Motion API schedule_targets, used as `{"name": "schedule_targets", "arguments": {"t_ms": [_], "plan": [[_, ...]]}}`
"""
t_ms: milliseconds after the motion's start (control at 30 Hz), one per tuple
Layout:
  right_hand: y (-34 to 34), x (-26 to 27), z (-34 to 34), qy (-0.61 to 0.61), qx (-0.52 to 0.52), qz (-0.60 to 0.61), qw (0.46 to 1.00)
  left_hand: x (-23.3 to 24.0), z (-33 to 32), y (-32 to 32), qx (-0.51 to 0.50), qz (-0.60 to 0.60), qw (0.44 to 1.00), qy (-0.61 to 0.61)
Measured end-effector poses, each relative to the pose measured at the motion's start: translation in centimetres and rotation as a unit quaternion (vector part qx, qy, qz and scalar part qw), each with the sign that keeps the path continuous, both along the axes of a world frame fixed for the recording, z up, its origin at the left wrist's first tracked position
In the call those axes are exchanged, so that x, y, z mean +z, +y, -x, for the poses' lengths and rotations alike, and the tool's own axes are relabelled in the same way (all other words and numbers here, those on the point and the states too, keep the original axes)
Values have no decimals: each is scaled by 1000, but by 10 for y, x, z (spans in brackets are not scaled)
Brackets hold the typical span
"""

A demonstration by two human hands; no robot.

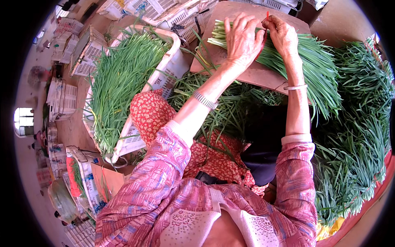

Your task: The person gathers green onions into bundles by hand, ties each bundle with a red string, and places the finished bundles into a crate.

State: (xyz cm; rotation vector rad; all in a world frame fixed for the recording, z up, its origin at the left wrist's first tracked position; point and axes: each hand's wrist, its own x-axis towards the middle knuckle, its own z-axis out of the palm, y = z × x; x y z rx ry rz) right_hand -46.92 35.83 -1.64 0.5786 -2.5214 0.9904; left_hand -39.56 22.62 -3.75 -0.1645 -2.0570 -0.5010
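A bundle of garlic chives (308,58) lies across a reddish-brown board (213,66), its pale cut ends to the left and its leaves drooping over the right edge. Across the stalks near those ends, my left hand (242,40) holds the bundle down with its fingers spread. A thin red tie (263,46) passes over the bundle just right of that hand. My right hand (283,35) pinches the tie between thumb and finger, and a short red end stands up above the fingertips. The tie's underside is hidden.
A white plastic crate (176,63) full of chives stands to the left. Loose chives (222,102) cover the space below the board. Many tied chive bundles (355,148) are piled at the right. Stacked crates (63,98) line the far left, and others (185,21) stand behind the board.
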Motion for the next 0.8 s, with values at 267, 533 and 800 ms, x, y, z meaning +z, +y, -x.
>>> {"name": "schedule_targets", "arguments": {"t_ms": [267,533,800], "plan": [[0,-11,19,-217,122,255,934,-33,-111,-88,-77,-34,986,-144],[16,0,19,-190,152,357,902,-56,-142,-79,-19,99,963,-249],[33,64,-37,-99,241,495,829,-42,-256,-58,-212,61,859,-462]]}}
